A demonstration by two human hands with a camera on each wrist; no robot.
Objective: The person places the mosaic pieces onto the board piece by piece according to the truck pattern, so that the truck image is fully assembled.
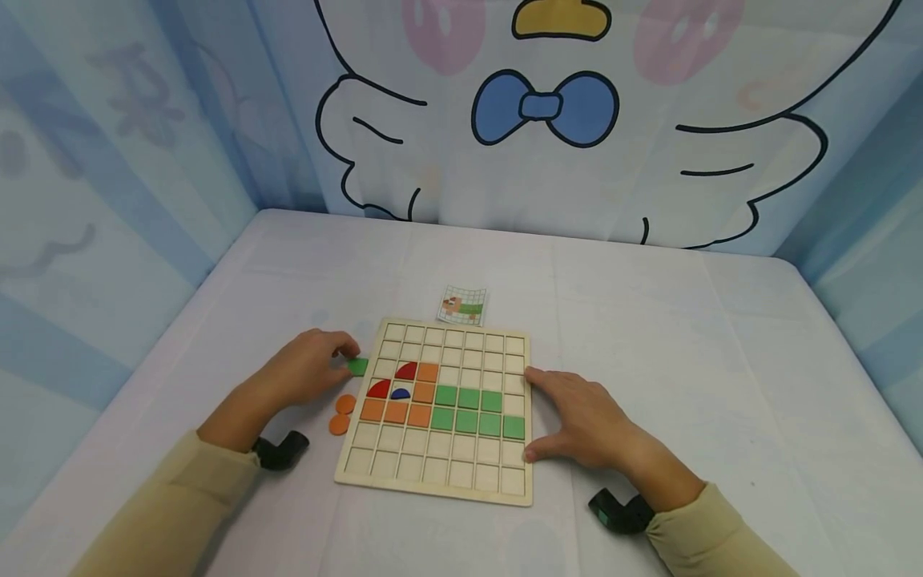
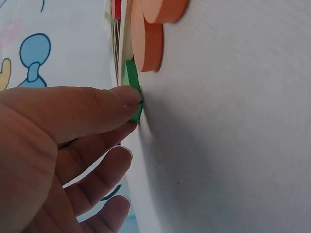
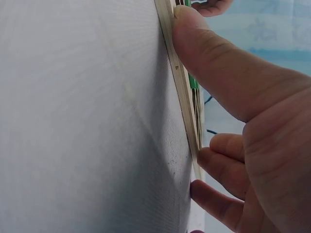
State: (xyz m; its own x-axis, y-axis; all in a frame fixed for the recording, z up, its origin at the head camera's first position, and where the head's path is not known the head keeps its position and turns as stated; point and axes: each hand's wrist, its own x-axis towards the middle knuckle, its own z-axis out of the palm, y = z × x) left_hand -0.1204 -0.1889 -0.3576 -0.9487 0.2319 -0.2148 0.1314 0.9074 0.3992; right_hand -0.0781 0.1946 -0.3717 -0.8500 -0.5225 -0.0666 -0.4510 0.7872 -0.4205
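My left hand (image 1: 308, 367) pinches a green square tile (image 2: 131, 73) between thumb and fingertips, just off the left edge of the wooden grid board (image 1: 425, 465). My right hand (image 1: 587, 418) rests along the board's right edge, thumb and fingers spread apart, the thumb tip on the rim. Set in the grid are two rows of green tiles (image 1: 467, 398), several orange square tiles (image 1: 396, 411), two red quarter-round pieces (image 1: 378, 389) and a blue half-round piece (image 1: 400, 393). Left of the board lie two orange discs (image 1: 339, 424), seen close up in the left wrist view.
A small picture card (image 1: 462, 305) with a gridded green and orange design lies behind the board. The white-covered table (image 1: 685, 336) extends around it. Printed curtains (image 1: 541, 176) stand at the back and sides. Black wrist devices (image 1: 620, 513) sit by both sleeves.
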